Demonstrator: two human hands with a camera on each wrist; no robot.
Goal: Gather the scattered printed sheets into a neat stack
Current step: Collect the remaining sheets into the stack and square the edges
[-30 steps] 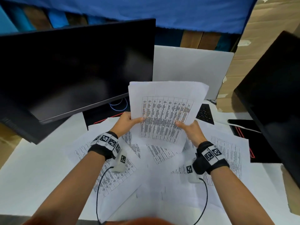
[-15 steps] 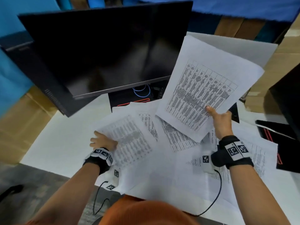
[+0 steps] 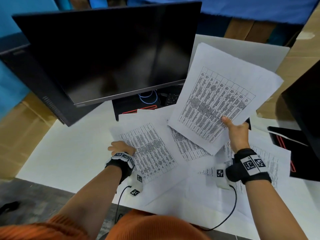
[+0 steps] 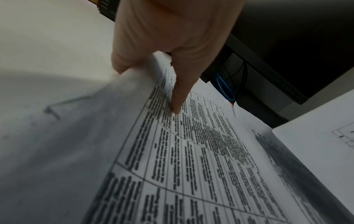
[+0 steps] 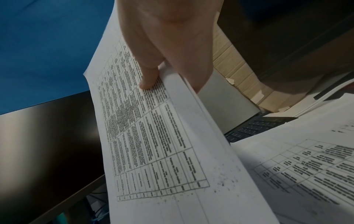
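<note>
The printed sheets [image 3: 152,149] are white, each carrying a black ruled table filled with dense black text. The table top [image 3: 69,153] is plain white. The monitor [image 3: 110,54] is black, with a dark, unlit screen. Behind its stand lies a light blue looped cable [image 3: 148,98]. The backdrop cloth [image 3: 251,7] is blue. The cardboard [image 3: 297,59] is tan. The wristbands [image 3: 249,166] are black with white panels bearing black square codes. The sleeve [image 3: 147,226] is orange.

Head view downward; wrist views close.
</note>
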